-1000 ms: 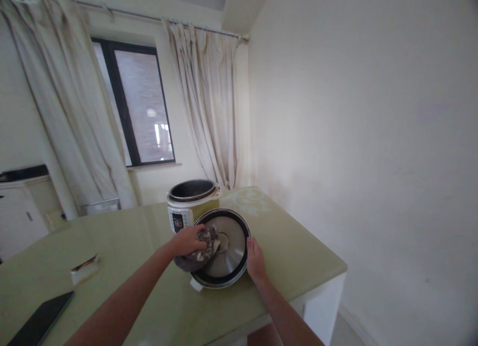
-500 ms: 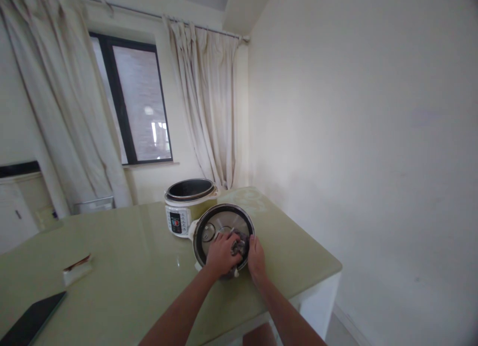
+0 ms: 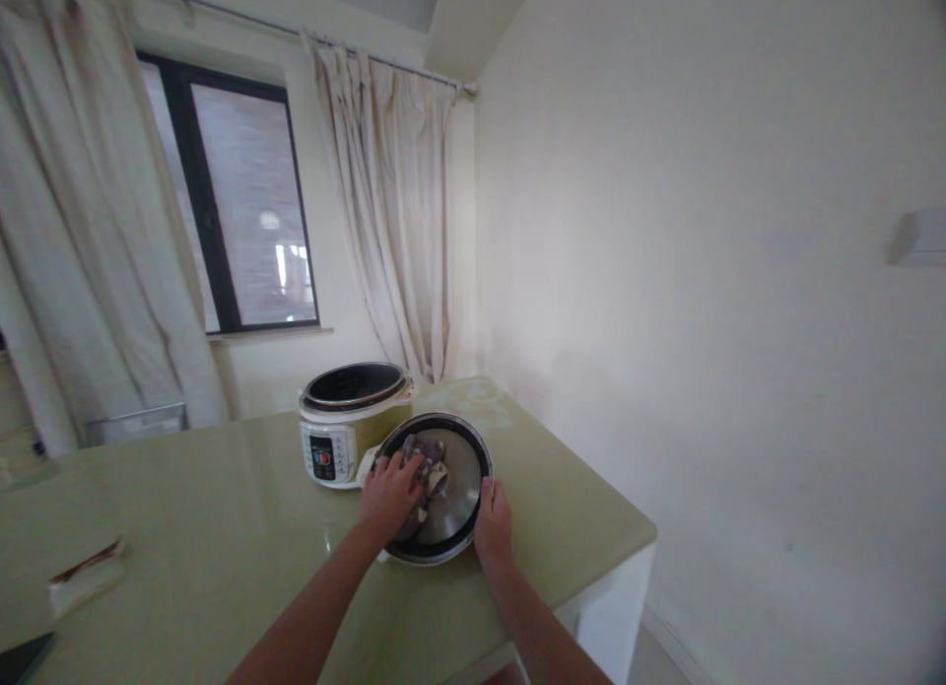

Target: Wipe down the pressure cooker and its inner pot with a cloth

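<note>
A round pressure cooker lid [image 3: 459, 483] is tilted up on the table, its metal inner face toward me and a dark seal around its edge. My left hand [image 3: 391, 498] is closed on a crumpled, dark patterned cloth [image 3: 430, 458] and presses it against the left part of that inner face. My right hand [image 3: 494, 527] grips the lid's right rim, thumb at the edge. Just behind the lid stands the electric pressure cooker [image 3: 359, 424], white with a control panel, its top uncovered and a dark inside showing.
The pale green glossy table [image 3: 243, 527] ends at a corner on the right, near the bare wall [image 3: 702, 320]. On the left lie a small white packet [image 3: 85, 577] and a dark flat device [image 3: 26, 657]. Curtains [image 3: 399, 212] and a window are behind.
My left hand has moved the cloth from the lid's lower right to its left side. My right hand still holds the rim. The view has turned slightly right.
</note>
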`<state>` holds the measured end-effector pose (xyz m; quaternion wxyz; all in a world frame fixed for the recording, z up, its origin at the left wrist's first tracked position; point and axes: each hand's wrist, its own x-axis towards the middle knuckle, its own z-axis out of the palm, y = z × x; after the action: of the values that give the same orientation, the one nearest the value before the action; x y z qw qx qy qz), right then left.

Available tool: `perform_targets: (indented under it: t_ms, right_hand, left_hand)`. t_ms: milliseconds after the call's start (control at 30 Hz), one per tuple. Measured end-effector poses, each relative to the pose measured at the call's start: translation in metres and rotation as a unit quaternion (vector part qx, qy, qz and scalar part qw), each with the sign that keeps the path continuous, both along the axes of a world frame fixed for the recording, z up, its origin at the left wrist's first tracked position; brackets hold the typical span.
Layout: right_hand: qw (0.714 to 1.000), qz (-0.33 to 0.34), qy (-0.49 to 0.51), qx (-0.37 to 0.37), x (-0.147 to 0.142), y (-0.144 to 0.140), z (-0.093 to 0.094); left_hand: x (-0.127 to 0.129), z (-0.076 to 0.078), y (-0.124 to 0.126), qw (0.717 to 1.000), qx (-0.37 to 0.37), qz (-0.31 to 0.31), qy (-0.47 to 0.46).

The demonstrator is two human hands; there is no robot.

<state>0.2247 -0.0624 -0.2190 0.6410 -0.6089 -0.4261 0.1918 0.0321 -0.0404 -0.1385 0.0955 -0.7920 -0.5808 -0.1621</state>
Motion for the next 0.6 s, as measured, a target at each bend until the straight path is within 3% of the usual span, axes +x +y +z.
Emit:
perform_targets:
  t_ms: [233, 400, 500, 600]
  right_hand:
    - [1.000, -0.017, -0.005, 0.002, 0.004, -0.002, 0.002]
    - [1.000, -0.028, -0.002, -0.013, 0.007, -0.002, 0.002]
    - [0.998, -0.053, -0.005, -0.015, 0.009, -0.001, 0.000]
    - [0.996, -0.088, -0.007, -0.021, 0.013, 0.002, -0.008]
  left_hand:
    - [0.029, 0.001, -0.036, 0.989, -0.123, -0.081, -0.008]
    - [0.052, -0.005, -0.040, 0.989, -0.089, -0.107, -0.054]
    - [0.031, -0.011, -0.031, 0.994, -0.042, -0.095, -0.038]
    - [-0.019, -0.026, -0.021, 0.996, 0.054, -0.017, -0.068]
